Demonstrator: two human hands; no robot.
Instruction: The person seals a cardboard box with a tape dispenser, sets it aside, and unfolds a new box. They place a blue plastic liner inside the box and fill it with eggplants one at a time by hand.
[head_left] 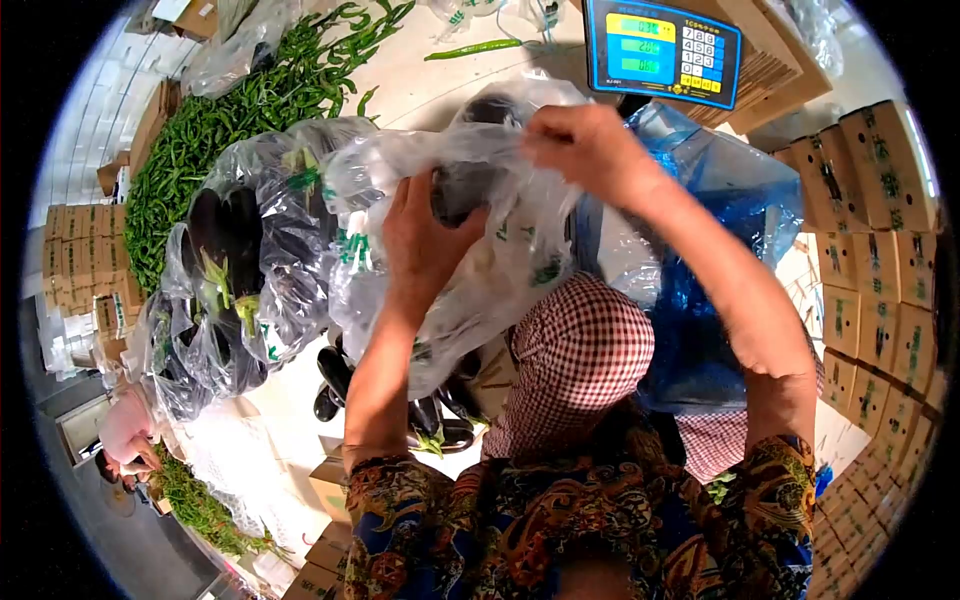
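Note:
A clear plastic bag [400, 157] with green print lies in front of my knees, dark eggplant showing through it. My left hand [425, 240] is curved against the bag, thumb and fingers around a dark part. At the bag's upper edge, my right hand [590, 145] pinches the plastic, slightly blurred. Several bagged eggplants [225, 235] are packed to the left, their green stems visible. Loose eggplants [335, 375] lie on the floor below my left forearm. What is deep inside the bag is hidden by crumpled plastic.
A large heap of green peppers [190, 170] spreads at upper left. A digital scale [662, 50] stands at the top. Right of my knee is a blue plastic bag [715, 200]. Stacked cartons [870, 270] line the right. Another person [130, 430] bends over peppers at lower left.

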